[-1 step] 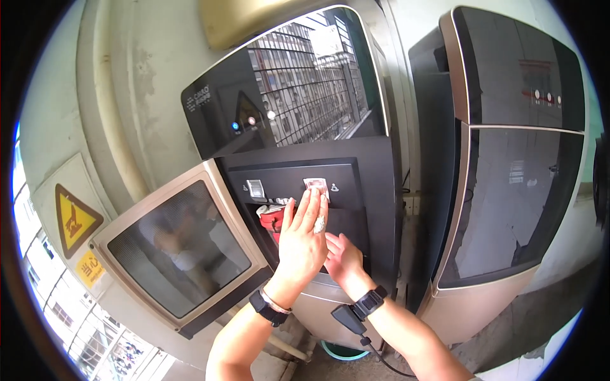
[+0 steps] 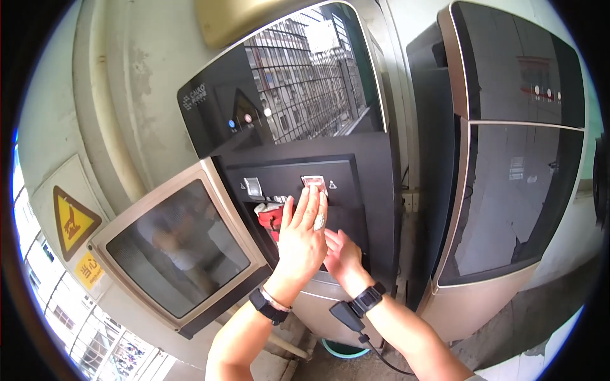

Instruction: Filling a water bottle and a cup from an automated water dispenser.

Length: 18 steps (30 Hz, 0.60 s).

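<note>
A pale, stained wall is standing behind a tall dark dispenser, whose gold-framed door is hanging open at the left. The left hand is extending its fingers unclenched; the right hand is reaching beside it, partly hidden, its grasp impossible to tell. A red item is resting in the recess. Above that, a silvery-pink press plate is lying under the left hand's touch.

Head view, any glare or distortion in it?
In the head view: glossy upper panel mirrors a barred facade; dark door pane shows a dim reflection; lower-left outdoor scene is overexposed; right-hand machine looks bent; left hand looks reasonably sharp.
</note>
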Motion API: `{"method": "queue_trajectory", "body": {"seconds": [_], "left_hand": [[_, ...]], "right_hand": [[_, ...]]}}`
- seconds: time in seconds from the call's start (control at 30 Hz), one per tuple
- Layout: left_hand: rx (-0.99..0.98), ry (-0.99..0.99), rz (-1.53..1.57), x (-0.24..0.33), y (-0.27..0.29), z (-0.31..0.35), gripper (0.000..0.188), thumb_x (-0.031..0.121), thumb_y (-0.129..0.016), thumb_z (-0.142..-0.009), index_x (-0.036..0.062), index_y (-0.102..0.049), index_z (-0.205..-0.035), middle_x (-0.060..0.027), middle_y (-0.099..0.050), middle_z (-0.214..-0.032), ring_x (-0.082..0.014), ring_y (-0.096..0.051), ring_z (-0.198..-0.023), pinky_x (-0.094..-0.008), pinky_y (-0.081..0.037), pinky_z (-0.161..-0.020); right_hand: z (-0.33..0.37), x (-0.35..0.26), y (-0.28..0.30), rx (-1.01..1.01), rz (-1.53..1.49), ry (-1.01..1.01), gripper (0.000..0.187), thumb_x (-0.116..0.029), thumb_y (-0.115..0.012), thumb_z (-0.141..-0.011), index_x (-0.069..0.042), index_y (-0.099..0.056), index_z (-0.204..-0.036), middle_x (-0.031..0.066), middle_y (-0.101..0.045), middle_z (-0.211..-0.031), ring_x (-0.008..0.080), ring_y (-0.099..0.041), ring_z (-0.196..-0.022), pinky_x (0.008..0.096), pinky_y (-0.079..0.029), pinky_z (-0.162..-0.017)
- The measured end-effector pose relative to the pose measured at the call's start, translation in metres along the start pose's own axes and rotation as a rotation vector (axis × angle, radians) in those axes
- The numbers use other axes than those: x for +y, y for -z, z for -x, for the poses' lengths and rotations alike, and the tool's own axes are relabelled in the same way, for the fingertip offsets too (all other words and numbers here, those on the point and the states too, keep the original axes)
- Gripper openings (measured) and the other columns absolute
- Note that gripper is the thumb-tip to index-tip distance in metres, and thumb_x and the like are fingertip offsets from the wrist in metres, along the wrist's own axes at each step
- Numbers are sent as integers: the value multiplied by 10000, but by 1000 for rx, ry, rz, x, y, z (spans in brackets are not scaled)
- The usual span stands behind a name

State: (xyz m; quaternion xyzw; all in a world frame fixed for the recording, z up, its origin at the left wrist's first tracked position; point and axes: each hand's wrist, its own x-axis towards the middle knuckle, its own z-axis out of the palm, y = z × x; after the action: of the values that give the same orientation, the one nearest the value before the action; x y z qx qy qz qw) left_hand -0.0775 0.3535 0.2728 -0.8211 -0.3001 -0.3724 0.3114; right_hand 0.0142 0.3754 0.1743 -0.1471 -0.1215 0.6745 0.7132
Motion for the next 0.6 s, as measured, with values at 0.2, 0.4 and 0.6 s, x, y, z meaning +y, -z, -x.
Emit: {"method": "queue_trajectory", "body": {"seconds": [0.2, 0.4, 0.6], "left_hand": [[16, 43, -75, 8, -9, 0, 617, 2, -537, -689, 0, -441, -1299, -132, -424, -1368, -230, -363, -1302, -463, -266, -1046], [66, 190, 122, 19, -24, 7, 669, 44, -616, -678, 6, -423, -1317, -135, -413, -1379, -358, -368, -1259, -442, -264, -1037], [209, 357, 585, 46, -47, 4, 711, 134, -595, -818, 39, -230, -1421, -179, -116, -1497, -373, -109, -1376, -454, -111, -1104]], "right_hand": [[-18, -1, -13, 12, -112, 103, 490, -265, -360, -966, 105, -328, -1286, 225, -411, -1298, 279, -415, -1211, 364, -327, -1049], [-25, -1, -9, -117, 294, 171, 430, -260, -350, -976, 43, -381, -1280, 143, -488, -1247, 202, -468, -1164, 311, -353, -1008], [-29, -21, 7, -577, 69, 166, 405, -272, -386, -968, 3, -422, -1263, 108, -514, -1215, 177, -493, -1119, 295, -385, -957]]}}
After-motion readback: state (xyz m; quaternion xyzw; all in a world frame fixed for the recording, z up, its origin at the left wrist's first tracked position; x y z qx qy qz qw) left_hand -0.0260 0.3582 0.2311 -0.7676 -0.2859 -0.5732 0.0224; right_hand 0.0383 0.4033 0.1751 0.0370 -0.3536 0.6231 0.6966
